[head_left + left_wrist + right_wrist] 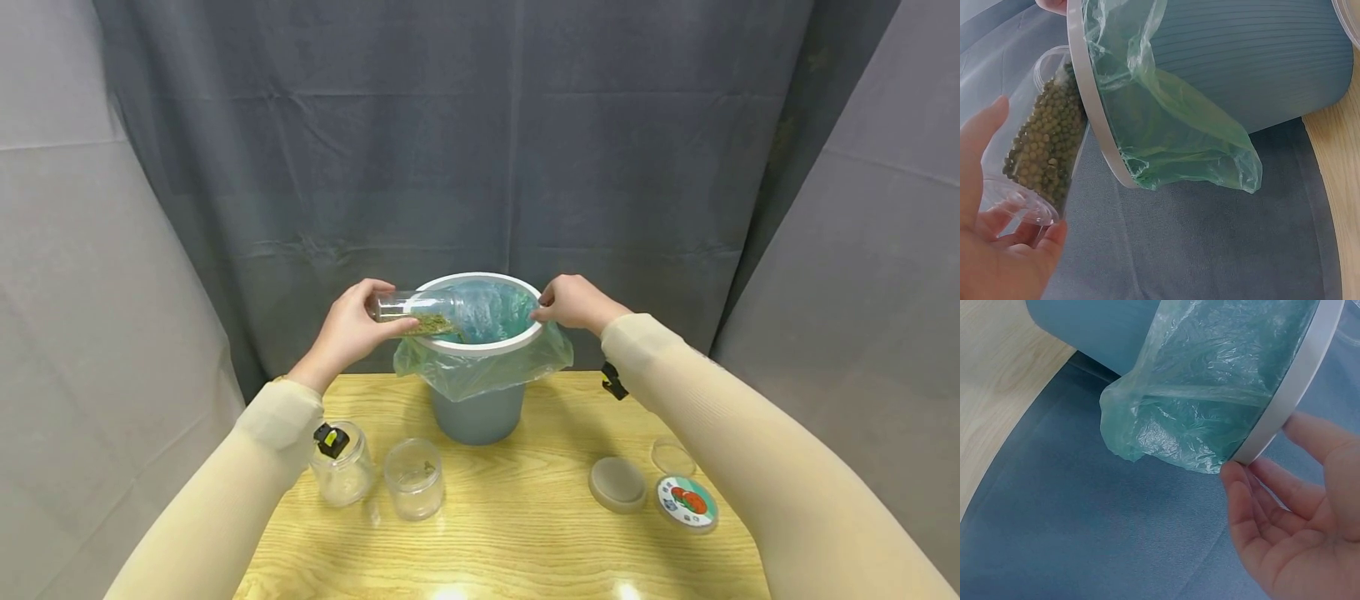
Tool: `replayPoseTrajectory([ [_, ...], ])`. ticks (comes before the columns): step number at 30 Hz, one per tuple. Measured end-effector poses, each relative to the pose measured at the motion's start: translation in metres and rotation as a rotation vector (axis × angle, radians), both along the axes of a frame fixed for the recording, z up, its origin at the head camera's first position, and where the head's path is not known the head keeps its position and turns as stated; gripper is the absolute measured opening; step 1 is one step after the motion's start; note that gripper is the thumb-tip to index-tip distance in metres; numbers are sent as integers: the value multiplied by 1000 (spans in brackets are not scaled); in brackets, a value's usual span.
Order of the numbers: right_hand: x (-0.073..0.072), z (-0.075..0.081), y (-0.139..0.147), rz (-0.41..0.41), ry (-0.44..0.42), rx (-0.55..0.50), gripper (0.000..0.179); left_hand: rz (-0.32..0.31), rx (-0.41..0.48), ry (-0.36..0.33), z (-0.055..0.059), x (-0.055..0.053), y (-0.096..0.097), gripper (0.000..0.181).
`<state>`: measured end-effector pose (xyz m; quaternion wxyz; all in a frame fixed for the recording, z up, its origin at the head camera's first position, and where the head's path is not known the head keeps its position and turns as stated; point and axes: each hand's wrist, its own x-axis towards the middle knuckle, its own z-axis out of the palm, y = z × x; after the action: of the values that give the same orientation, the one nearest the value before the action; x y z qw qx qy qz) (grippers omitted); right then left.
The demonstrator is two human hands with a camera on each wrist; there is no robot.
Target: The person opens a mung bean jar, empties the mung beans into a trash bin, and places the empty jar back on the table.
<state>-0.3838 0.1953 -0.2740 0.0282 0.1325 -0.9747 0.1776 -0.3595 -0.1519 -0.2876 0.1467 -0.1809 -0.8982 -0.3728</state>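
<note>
My left hand point(347, 332) grips a clear plastic jar point(388, 305) around its base. The jar lies tipped on its side across the white rim point(478, 350) of a grey trash can point(480, 417), its mouth over the opening. Small round green beans point(1050, 134) lie along its lower side in the left wrist view. A translucent green bag point(465, 379) lines the can and hangs over the outside. At the opposite side, my right hand point(576, 302) pinches the can's rim between thumb and fingers, as the right wrist view shows.
Two clear jars stand lidless at the front left: one point(343, 479) partly under my left forearm, another point(415, 492) with a small green bit inside. On the right lie a beige round lid point(617, 485), a lid with a tomato picture point(687, 502) and a clear disc point(672, 457).
</note>
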Motion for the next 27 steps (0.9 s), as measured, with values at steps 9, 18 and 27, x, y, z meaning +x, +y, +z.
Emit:
replayPoseTrajectory([
  [9, -1, 0, 0, -9, 4, 2, 28, 3, 17, 8, 0, 0, 1, 66],
  [18, -3, 0, -1, -6, 0, -4, 27, 6, 16, 23, 1, -1, 0, 66],
  [27, -7, -3, -2, -16, 1, -22, 29, 14, 18, 18, 2, -2, 0, 69],
])
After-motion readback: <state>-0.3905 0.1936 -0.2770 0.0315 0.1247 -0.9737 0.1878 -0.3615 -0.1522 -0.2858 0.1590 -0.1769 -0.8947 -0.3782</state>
